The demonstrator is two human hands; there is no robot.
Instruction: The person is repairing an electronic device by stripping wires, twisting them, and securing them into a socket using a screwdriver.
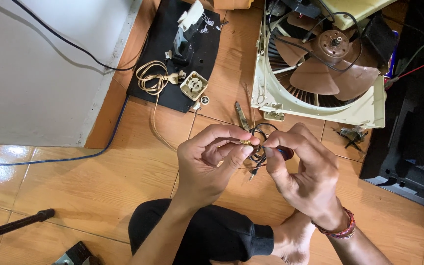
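My left hand [207, 162] pinches a small brass-coloured part [247, 142] between thumb and forefinger. My right hand [303, 169] meets it from the right, fingertips closed on the thin black wires [258, 156] that loop between the two hands. A wire end hangs down below the fingers. Both hands are held above my crossed legs, over the orange tiled floor [99, 181].
A cream box fan [315, 73] with brown blades lies open behind the hands. A black mat [172, 73] carries a coiled beige cord with plug, a square cream part and a switch piece. Pliers [242, 116] lie on the tiles. Dark equipment [413, 127] stands right, a white wall left.
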